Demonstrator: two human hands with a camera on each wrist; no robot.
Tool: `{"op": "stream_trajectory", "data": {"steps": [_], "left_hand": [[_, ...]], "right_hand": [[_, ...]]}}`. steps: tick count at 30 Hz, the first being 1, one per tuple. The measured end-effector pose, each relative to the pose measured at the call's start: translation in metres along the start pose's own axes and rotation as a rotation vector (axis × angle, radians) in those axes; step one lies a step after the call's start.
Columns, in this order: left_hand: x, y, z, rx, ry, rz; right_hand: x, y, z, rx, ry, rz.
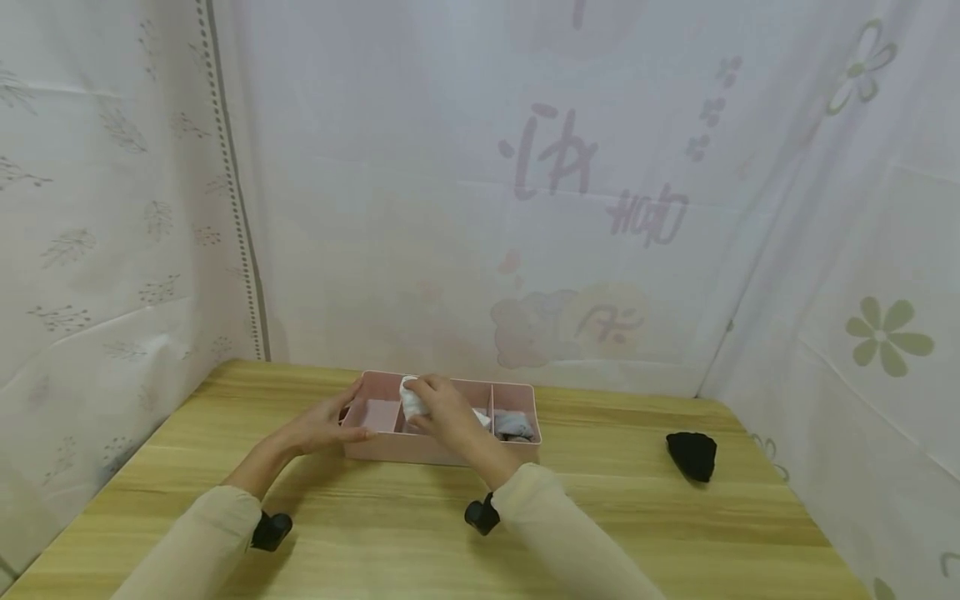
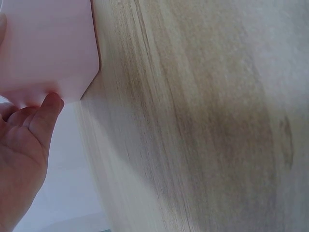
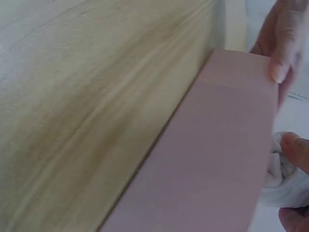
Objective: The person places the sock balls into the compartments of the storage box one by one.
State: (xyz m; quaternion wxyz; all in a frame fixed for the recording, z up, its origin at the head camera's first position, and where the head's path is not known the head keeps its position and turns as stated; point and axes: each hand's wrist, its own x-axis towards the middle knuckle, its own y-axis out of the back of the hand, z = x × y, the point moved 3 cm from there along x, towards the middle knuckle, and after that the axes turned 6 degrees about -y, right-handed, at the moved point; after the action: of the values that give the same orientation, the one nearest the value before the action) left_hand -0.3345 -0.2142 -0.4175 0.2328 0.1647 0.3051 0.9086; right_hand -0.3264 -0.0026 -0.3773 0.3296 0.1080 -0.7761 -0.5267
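A pink divided storage box (image 1: 442,451) stands on the table, with its compartments side by side. My left hand (image 1: 326,423) grips the box's left end, its thumb at the front rim and its fingers around the end wall. In the left wrist view those fingertips press against the pink wall (image 2: 46,48). With my right hand (image 1: 450,414) I pinch a rolled white cloth (image 3: 285,186) between thumb and fingers, over the middle compartment. Another white piece (image 1: 482,417) shows beside that hand, partly hidden by it. Folded grey cloth (image 1: 513,426) lies in the right compartment.
A black cloth bundle (image 1: 692,455) lies on the wooden table (image 1: 600,500) at the right. Patterned white curtains (image 1: 375,208) hang behind and along both sides. A black wrist device (image 1: 272,531) sits on each forearm. The box's left compartment (image 1: 372,414) shows its bare floor.
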Motion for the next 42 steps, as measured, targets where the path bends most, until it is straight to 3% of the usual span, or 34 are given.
{"op": "stream_trajectory", "data": {"steps": [14,23,42], "left_hand": [[0.000,0.000,-0.001,-0.006,0.013,0.005],[0.000,0.000,-0.001,-0.033,0.031,0.003],[-0.001,0.000,0.000,-0.044,0.020,0.001]], "right_hand": [[-0.002,-0.014,0.006,-0.040,-0.001,-0.111],[0.001,-0.017,0.007,-0.065,-0.095,-0.220],[0.011,-0.017,0.005,-0.089,-0.178,-0.388]]}}
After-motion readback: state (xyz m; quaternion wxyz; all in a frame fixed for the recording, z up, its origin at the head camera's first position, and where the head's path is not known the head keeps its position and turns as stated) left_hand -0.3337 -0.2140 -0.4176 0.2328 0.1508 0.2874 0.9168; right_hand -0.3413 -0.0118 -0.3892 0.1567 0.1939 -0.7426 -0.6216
